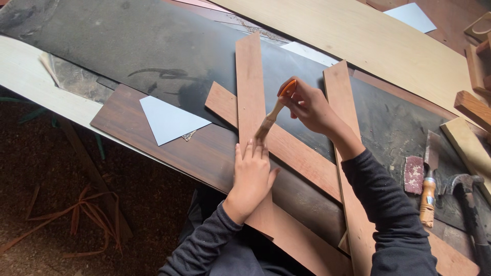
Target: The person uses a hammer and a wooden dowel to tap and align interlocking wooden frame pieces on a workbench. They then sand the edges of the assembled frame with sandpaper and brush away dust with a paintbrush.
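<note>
While the left hand (251, 176) lies flat with its fingers (250, 151) stretched out and close together, pressing on a long reddish wood strip (249, 87), the right hand (307, 107) holds a small paintbrush (272, 113) just above and to the right of those fingertips. The right fingers (286, 97) are closed in a pinch around the brush's pale wooden handle, near its orange end. The bristles point down and touch the strip right beside the left fingertips.

A second reddish strip (302, 156) crosses under the first at a slant, passing to the right of the left fingers and beneath the right hand. A third strip (348, 168) runs alongside the right forearm. All rest on a dark, dusty tabletop (153, 46).

Left of the left fingers lies a pale blue paper triangle (166, 120) on a dark brown panel (204, 153). Well to the right of the right fingers sit a chisel (428, 189) with a wooden handle, a reddish sanding block (414, 175) and a hammer (468, 199). Both arms wear dark long sleeves.
</note>
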